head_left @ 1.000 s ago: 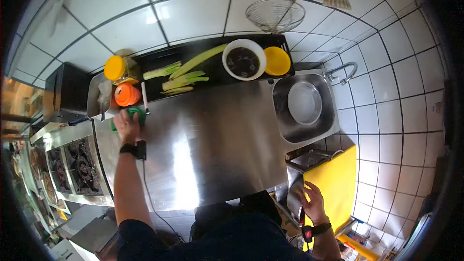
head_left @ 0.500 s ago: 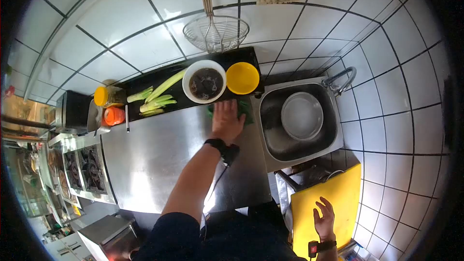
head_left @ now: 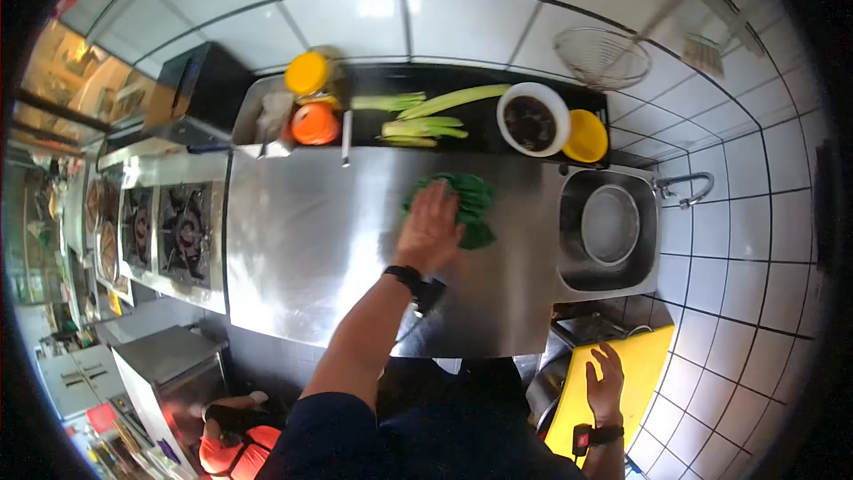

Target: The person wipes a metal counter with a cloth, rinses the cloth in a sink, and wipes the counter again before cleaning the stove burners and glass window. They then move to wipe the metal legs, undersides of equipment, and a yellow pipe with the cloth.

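My left hand (head_left: 431,227) lies flat on a crumpled green cloth (head_left: 475,204), pressing it against the steel countertop (head_left: 311,240). Its fingers are stretched out, and part of the cloth is hidden beneath them. Low on the right, my right hand (head_left: 605,384) hangs above a yellow board (head_left: 644,369) with its fingers apart and nothing in it. Behind the cloth, on a black ledge, stand a white bowl of dark liquid (head_left: 531,120) and a yellow bowl (head_left: 585,136). Pale green stalks (head_left: 426,129) lie to their left.
A sink (head_left: 569,258) holding a round pan (head_left: 610,225) is at the right, beside a faucet (head_left: 689,185). Jars with yellow (head_left: 306,74) and orange lids (head_left: 314,124) stand at back left. Stove burners (head_left: 187,231) are further left. Another person (head_left: 244,444) is at lower left.
My view has turned left. My left hand has drawn the green cloth away from the bowls toward the middle of the countertop. A person in orange has come into view; my right hand stays open.
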